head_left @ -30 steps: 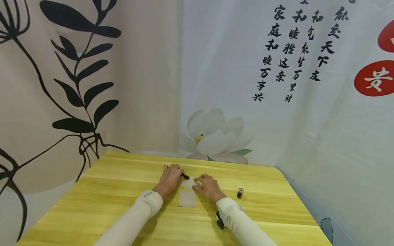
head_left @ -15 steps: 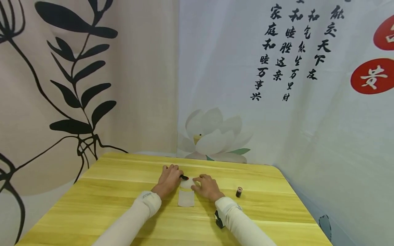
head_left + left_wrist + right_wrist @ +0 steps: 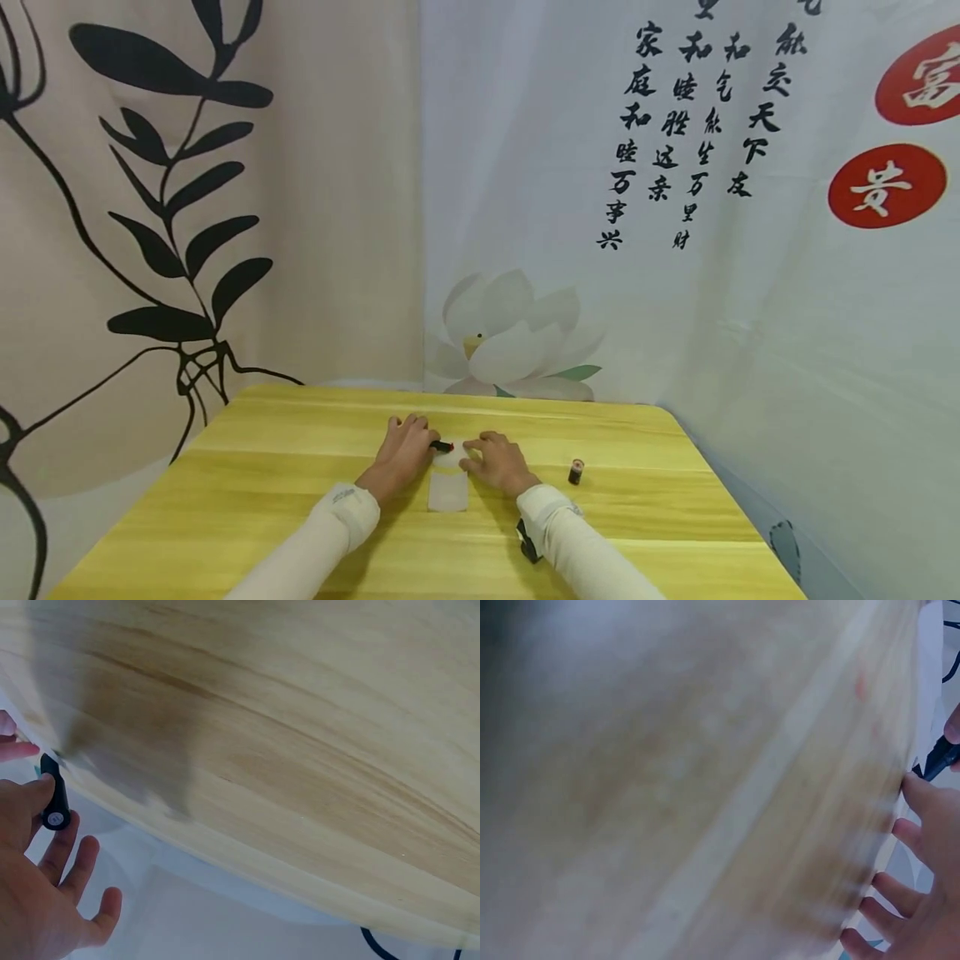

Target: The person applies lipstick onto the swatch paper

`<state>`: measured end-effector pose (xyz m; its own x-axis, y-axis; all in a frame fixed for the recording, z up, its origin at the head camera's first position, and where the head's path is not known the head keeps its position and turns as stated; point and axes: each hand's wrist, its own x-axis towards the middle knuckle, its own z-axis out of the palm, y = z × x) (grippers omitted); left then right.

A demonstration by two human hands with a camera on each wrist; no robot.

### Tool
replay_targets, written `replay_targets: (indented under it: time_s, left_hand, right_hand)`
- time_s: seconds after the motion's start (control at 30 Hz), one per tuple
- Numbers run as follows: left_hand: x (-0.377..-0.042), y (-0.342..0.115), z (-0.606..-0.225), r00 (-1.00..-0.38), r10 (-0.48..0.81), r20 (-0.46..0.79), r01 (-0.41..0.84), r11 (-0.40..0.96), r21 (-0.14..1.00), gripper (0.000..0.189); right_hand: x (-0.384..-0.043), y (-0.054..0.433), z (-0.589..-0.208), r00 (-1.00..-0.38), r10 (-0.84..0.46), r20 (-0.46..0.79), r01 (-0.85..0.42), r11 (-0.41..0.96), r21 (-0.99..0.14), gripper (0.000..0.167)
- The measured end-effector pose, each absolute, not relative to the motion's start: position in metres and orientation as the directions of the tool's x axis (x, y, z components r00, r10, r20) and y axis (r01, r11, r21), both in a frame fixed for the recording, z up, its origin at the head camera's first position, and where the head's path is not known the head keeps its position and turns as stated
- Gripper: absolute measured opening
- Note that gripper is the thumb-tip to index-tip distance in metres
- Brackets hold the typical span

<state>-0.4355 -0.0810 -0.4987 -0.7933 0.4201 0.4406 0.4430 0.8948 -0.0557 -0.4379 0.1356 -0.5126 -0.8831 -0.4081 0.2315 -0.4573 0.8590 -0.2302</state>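
In the head view my left hand (image 3: 406, 448) pinches a short black tube (image 3: 442, 447) with a small red end. The left wrist view shows the tube (image 3: 55, 799) between thumb and fingers, a round white label on its base. Under its red end lies a small white piece (image 3: 453, 458), possibly paper. My right hand (image 3: 501, 463) touches that piece's right side with its fingertips, the fingers (image 3: 904, 892) spread in the right wrist view. A squarish white piece (image 3: 447, 493) lies just nearer to me. What the red end is cannot be told.
A small dark cylinder (image 3: 576, 472) with a paler top stands right of my right hand on the yellow wooden table (image 3: 637, 508). Behind the table hangs a printed cloth (image 3: 360, 208) with leaves, a flower and writing. A black object (image 3: 528, 542) sits at my right cuff.
The head view has shifted slightly, so everything sits a little further left and lower. Both hands keep nearly the same place, with the tube still held in the left.
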Motion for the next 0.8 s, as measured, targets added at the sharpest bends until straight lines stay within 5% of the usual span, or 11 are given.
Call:
replay_targets:
  time_s: [0.8]
  left_hand:
    - [-0.412,-0.082,-0.499,-0.741,0.463,0.487,0.505,0.862,-0.05,0.019]
  right_hand:
    - [-0.436,0.139,-0.514,-0.868,-0.434,0.242,-0.466,0.88,-0.092,0.036]
